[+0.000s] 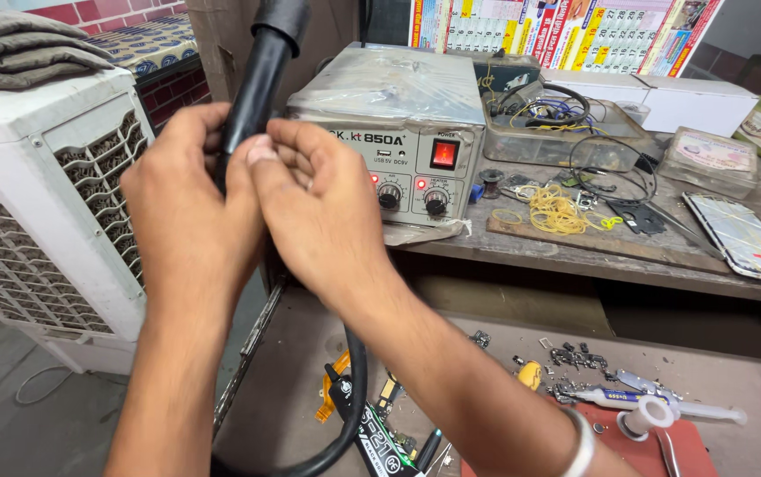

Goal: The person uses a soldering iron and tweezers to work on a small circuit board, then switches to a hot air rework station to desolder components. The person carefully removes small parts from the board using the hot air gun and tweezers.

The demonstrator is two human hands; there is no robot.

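My left hand [188, 199] is wrapped around a black hot-air handle [261, 66] that points up and away, its thick black hose [352, 402] looping down below my wrists. My right hand [323, 208] is pressed against the left one, fingertips pinching at the handle near its lower end. Just behind both hands stands a grey rework station [402, 124] under clear plastic wrap, with a lit red switch [444, 154] and two black knobs on its front.
A white air cooler [40, 194] with folded cloth on top stands at left. The wooden bench [610, 256] holds a clear tray of wires, yellow rubber bands [557, 212], a phone screen [742, 238] and boxes. An open drawer [504, 353] below holds small parts, a syringe and tools.
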